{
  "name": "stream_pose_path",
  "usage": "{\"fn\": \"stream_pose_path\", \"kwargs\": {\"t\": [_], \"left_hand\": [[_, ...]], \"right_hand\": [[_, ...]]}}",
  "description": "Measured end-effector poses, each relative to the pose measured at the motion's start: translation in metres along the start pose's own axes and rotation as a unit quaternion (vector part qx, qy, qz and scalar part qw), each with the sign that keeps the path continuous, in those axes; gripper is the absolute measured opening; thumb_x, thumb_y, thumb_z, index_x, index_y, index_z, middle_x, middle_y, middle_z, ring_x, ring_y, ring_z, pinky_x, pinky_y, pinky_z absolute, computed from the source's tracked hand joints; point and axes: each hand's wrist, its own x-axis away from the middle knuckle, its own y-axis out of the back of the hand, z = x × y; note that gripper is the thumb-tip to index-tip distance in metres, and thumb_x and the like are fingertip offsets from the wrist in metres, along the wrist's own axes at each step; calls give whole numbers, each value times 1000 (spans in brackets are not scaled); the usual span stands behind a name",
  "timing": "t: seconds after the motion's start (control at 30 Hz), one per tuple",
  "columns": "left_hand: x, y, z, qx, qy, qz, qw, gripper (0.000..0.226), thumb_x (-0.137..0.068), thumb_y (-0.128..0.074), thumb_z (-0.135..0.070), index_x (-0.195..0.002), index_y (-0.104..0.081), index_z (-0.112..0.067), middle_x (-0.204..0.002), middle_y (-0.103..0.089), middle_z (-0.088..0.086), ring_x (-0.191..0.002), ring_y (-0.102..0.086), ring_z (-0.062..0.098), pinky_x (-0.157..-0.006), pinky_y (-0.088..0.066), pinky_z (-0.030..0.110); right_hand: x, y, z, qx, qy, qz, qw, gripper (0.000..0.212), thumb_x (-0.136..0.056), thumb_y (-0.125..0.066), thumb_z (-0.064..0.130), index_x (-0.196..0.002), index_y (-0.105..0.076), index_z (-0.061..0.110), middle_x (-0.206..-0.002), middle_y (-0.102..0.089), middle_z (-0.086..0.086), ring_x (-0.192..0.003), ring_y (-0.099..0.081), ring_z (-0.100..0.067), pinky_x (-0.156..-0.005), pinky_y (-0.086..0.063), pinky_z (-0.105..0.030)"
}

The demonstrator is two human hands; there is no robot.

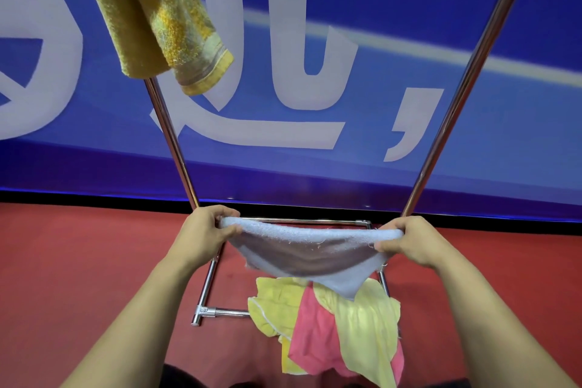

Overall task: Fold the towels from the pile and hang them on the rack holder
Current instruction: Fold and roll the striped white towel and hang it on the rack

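The light blue towel [310,249] is stretched between the 2 hands at the middle of the view, held up in the air in front of the rack [176,148] and above the pile of towels [330,324] on the red floor [78,261]. The left hand [204,233] pinches the towel's left end, thumb on the near side and fingers curled over the top edge; the right hand [409,242] grips the right end in the same way, with the cloth bunched under its curled fingers. Between the 2 hands the towel's upper edge runs nearly level and taut, while the body sags below in a shallow curve, doubled over so that a darker, shaded inner face shows under the paler top band. Loose threads fray from its edge, and 1 corner hangs down at the lower right, just over the pile. The pile is a crumpled heap of pale yellow and pink cloths lying within the rack's base frame, nearer its right side. A yellow towel [151,12] with a woven border already hangs from the rack's top at the upper left, draped beside the left chrome upright. Behind the rack stands a blue banner [409,57] with large pale lettering.
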Motion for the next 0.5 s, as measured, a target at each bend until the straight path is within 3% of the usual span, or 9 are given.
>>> {"fn": "stream_pose_path", "kwargs": {"t": [0.17,0.3,0.5], "left_hand": [[2,3,0,-42,5,13,999,21,-79,-86,-22,-97,-76,-28,-88,-75,-9,-83,-72,14,-74,-55,28],[3,2,-3,-88,-17,28,996,18,-85,-78,-18,-78,-69,-32,-68,-67,-12,-66,-62,3,-56,-39,16],[2,1,-4,-140,-49,55,987,37,-93,-69,-17,-61,-55,-29,-68,-64,-6,-67,-59,4,-58,-39,17]], "right_hand": [[3,1,2,46,30,30,998,12,-76,-86,15,-78,-76,21,-81,-76,-9,-67,-65,-15,-69,-57,-36],[1,1,-1,69,31,41,996,15,-85,-80,20,-72,-75,14,-69,-68,-4,-65,-58,-14,-64,-47,-30],[-2,1,-3,87,0,12,996,19,-83,-81,28,-68,-77,17,-72,-74,-7,-66,-65,-17,-67,-52,-32]]}}
